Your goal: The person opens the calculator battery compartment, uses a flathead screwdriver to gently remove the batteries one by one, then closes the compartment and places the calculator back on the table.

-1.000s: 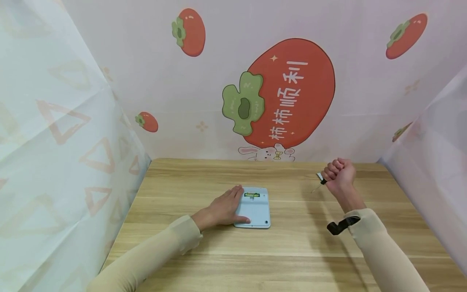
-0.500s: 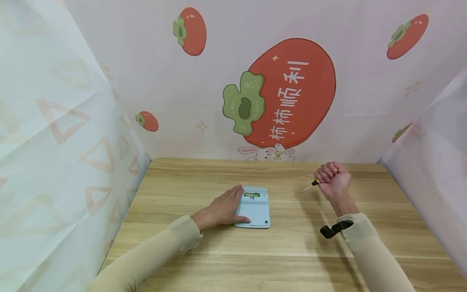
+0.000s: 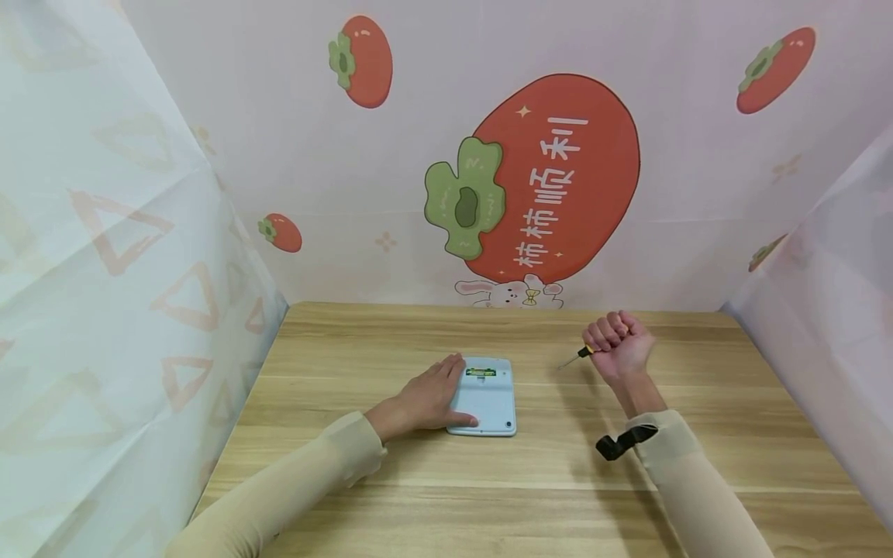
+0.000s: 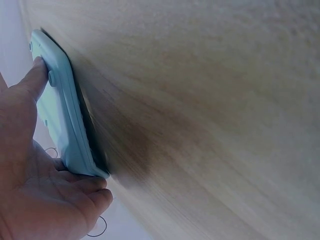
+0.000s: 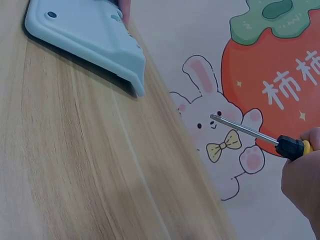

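Note:
A light-blue flat device (image 3: 495,404) with rounded corners lies on the wooden table, its back facing up. Green batteries (image 3: 481,373) show in an uncovered slot near its far end. My left hand (image 3: 427,397) holds the device along its left side, thumb near the close end and fingers at the far end. In the right wrist view a screwdriver (image 5: 250,132) with a black and yellow handle points toward the device side. My right hand (image 3: 621,350) grips its handle above the table, right of the device; the metal tip is apart from the device.
The wooden tabletop (image 3: 391,496) runs back to a wall sheet (image 3: 391,170) printed with persimmons and a rabbit. Pale sheets (image 3: 105,310) stand at both sides. A black strap with a bulky piece (image 3: 624,442) sits at the right sleeve.
My right hand has moved left with the screwdriver, bringing its tip nearer the device. A small pale piece seen beside that hand earlier is out of sight. The left hand stays put.

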Action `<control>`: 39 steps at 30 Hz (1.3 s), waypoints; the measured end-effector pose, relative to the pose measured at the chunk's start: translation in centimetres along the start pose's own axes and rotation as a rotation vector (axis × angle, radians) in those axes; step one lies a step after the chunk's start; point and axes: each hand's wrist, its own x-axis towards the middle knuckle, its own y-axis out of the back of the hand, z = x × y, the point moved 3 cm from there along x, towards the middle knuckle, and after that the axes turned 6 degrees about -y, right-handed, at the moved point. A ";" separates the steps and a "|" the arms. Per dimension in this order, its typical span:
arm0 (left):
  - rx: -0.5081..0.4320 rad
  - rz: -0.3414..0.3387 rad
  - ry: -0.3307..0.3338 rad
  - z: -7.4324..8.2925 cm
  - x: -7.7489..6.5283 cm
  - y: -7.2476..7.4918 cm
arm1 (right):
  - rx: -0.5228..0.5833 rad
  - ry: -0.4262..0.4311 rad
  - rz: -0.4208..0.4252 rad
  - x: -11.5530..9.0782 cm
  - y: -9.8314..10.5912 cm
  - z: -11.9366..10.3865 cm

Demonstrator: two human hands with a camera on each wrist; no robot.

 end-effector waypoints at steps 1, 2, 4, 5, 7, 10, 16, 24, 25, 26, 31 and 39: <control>-0.001 -0.001 0.001 0.0 0.0 0.0 | -0.007 -0.001 -0.001 0.0 0.0 0.2; -0.004 -0.001 0.001 0.0 0.0 0.0 | -0.014 -0.004 -0.003 0.1 -0.1 0.3; -0.004 -0.001 0.000 0.0 0.0 0.0 | -0.027 -0.014 -0.016 0.2 -0.2 0.6; -0.003 -0.001 -0.001 0.0 0.0 0.0 | -0.038 -0.017 -0.019 0.2 -0.3 0.7; 0.001 0.002 -0.004 0.0 -0.1 0.0 | -0.062 -0.025 -0.027 0.3 -0.4 1.0; 0.011 0.003 -0.010 -0.1 -0.1 0.0 | -0.097 -0.037 -0.030 0.5 -0.6 1.5; 0.022 0.006 -0.024 -0.2 0.0 -0.1 | -0.138 -0.037 0.004 0.7 -1.0 2.5; 0.022 0.007 -0.028 -0.3 -0.1 -0.2 | -0.160 -0.025 0.019 1.0 -1.6 3.4; 0.021 0.007 -0.030 -0.3 -0.2 -0.1 | -0.157 -0.028 0.013 1.0 -1.6 3.6; 0.022 0.006 -0.030 -0.2 -0.2 -0.1 | -0.151 -0.034 0.008 1.0 -1.7 3.8; 0.025 0.004 -0.032 -0.3 -0.1 -0.3 | -0.147 -0.058 -0.026 1.2 -2.3 4.6; 0.042 0.002 -0.034 -0.6 0.1 -0.6 | -0.208 -0.059 -0.095 1.8 -3.0 5.8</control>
